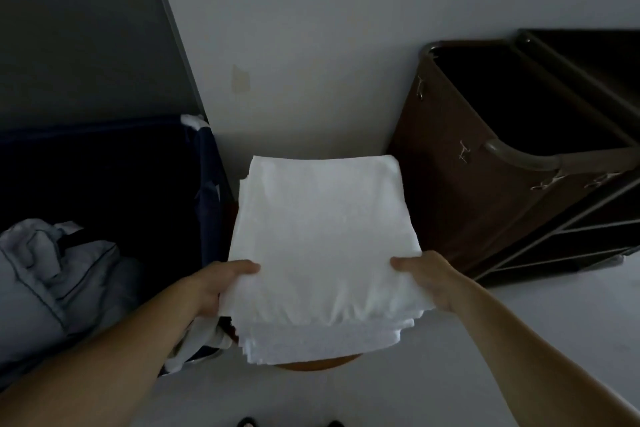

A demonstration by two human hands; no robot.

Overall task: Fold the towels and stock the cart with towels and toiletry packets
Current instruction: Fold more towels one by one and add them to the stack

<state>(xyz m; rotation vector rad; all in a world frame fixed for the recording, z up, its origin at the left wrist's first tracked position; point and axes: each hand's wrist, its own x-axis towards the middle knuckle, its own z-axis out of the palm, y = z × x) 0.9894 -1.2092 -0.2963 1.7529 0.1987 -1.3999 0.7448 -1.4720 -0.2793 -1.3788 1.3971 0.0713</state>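
A stack of folded white towels [322,246] lies in the middle of the head view, over a round wooden stool whose front rim [322,365] peeks out below it. My left hand [216,288] grips the stack's near left edge, thumb on top. My right hand [427,279] grips the near right edge the same way. The housekeeping cart [519,156] stands to the right, with a brown linen bag hanging open and dark shelves beside it.
A dark blue laundry hamper [104,184] stands at the left, with crumpled grey-white linen [52,274] in front of it. A pale wall rises behind the stool. The floor is light grey, and dark shoe tips [247,422] show at the bottom edge.
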